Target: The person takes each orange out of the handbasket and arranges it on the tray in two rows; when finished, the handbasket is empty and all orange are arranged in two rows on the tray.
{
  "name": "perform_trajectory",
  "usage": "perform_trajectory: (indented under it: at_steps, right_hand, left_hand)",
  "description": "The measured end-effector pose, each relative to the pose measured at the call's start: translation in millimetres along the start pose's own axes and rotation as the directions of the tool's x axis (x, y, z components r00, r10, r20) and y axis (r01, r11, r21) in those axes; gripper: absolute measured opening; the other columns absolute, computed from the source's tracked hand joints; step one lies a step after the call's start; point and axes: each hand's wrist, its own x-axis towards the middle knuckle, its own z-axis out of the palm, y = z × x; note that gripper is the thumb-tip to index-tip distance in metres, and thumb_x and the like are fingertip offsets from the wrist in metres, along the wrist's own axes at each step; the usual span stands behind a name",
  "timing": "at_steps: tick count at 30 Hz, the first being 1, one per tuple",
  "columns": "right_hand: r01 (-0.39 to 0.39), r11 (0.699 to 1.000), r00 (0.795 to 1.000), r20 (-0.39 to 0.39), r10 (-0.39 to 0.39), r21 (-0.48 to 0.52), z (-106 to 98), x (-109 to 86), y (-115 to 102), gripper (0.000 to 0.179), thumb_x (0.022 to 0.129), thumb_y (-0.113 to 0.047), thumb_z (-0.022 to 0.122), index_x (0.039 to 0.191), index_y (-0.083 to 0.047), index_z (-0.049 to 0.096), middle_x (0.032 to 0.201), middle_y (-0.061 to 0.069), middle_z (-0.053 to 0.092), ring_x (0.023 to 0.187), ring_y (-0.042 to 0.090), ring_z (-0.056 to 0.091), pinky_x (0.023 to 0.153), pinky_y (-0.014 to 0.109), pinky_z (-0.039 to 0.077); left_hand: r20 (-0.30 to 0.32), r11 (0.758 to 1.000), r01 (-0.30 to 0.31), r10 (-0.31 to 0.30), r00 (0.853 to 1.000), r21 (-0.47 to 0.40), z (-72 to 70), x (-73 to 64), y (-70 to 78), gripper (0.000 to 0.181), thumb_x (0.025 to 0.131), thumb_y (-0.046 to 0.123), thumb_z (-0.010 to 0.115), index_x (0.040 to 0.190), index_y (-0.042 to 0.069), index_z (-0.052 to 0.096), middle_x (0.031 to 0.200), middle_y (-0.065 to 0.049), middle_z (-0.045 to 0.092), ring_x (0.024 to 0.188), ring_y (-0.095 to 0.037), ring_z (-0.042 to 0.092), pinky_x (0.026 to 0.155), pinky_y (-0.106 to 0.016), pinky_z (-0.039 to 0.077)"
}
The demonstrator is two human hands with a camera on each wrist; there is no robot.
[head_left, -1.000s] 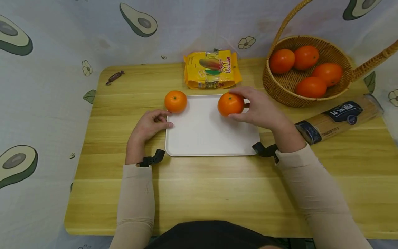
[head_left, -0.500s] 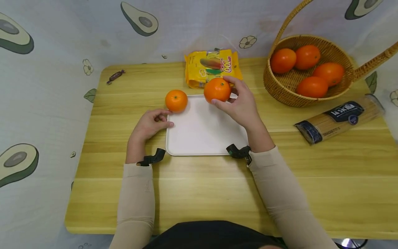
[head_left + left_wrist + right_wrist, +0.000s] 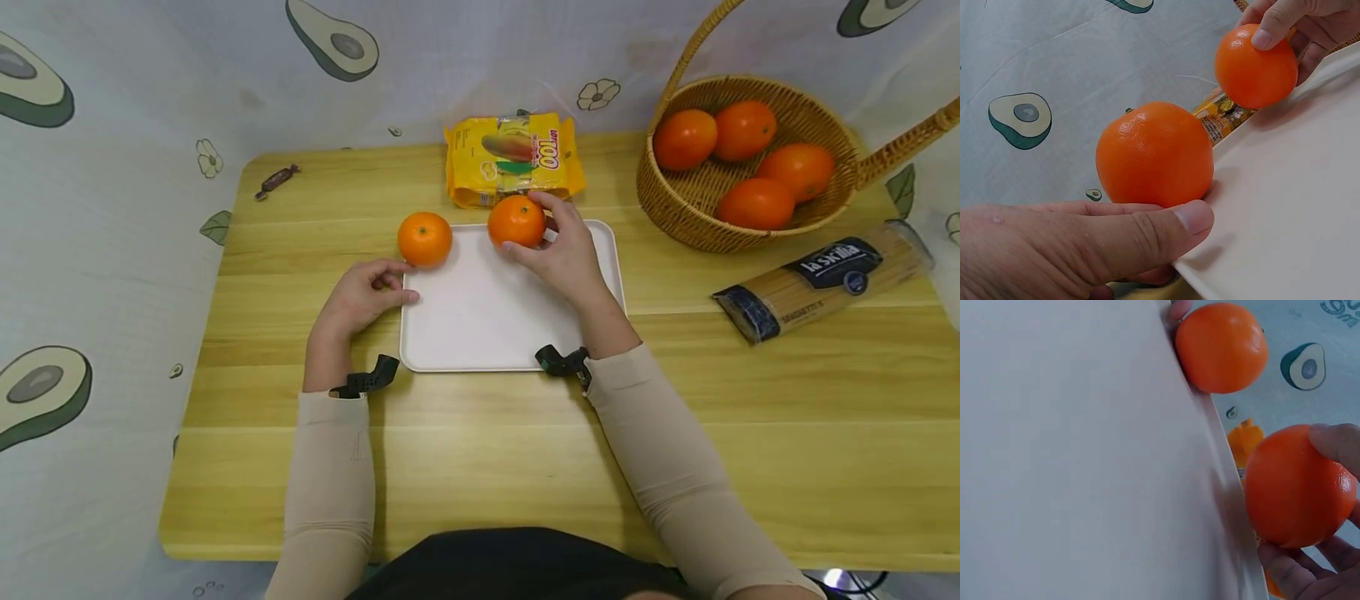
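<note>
Head view: right hand (image 3: 564, 257) has carried the gripped orange (image 3: 514, 221) left, thus nearer the corner orange (image 3: 424, 239); left hand (image 3: 358, 297) pinches tray (image 3: 480, 325).

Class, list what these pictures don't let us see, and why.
Basket handle: arch cut off by head view's edges.
Right hand: partly cut off by left wrist view's corner.
Yellow packet: partly hidden by the held orange, right wrist view.
Candy: wrapper print too small, head view.

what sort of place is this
Perhaps a staged tabletop set-up, hard to say whose room: a wooden table against an avocado-print cloth, with a wicker basket of orange-red fruit on it.
</note>
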Motion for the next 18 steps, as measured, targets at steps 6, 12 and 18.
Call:
perform_trajectory:
  at_steps: [6, 12, 18]
  right_hand:
    - [-0.019, 1.000, 1.000, 0.016, 0.019, 0.011, 2.5, 1.4, 3.3, 0.079, 0.081, -0.018, 0.088, 0.149, -0.017, 0.048, 0.154, 0.009, 0.042, 0.136, 0.030, 0.049, 0.116, 0.042, 0.043]
    - [-0.053, 0.999, 0.997, 0.047, 0.053, 0.002, 4.0, 2.9, 6.4, 0.079, 0.081, -0.022, 0.088, 0.149, -0.020, 0.048, 0.155, 0.008, 0.040, 0.139, 0.029, 0.048, 0.117, 0.041, 0.042]
    - [-0.047, 0.998, 0.996, 0.072, 0.050, -0.042, 3.5, 1.9, 7.0, 0.081, 0.081, -0.025, 0.088, 0.150, -0.021, 0.047, 0.155, 0.009, 0.040, 0.137, 0.032, 0.048, 0.117, 0.043, 0.041]
  left_hand:
    - [0.000, 1.000, 0.004, -0.004, 1.000, 0.003, -0.7, -0.8, 0.3, 0.040, 0.087, 0.023, 0.083, 0.122, 0.010, 0.072, 0.088, -0.003, 0.063, 0.082, -0.021, 0.052, 0.073, -0.027, 0.042]
    - [0.003, 1.000, 0.011, -0.011, 1.000, 0.005, -1.2, -1.4, 0.3, 0.039, 0.087, 0.023, 0.083, 0.122, 0.009, 0.072, 0.089, -0.004, 0.062, 0.083, -0.021, 0.052, 0.074, -0.026, 0.042]
    - [0.008, 1.000, 0.017, -0.018, 1.000, 0.010, -0.3, -1.2, 1.8, 0.041, 0.087, 0.025, 0.083, 0.123, 0.009, 0.071, 0.091, -0.004, 0.063, 0.084, -0.022, 0.052, 0.075, -0.027, 0.041]
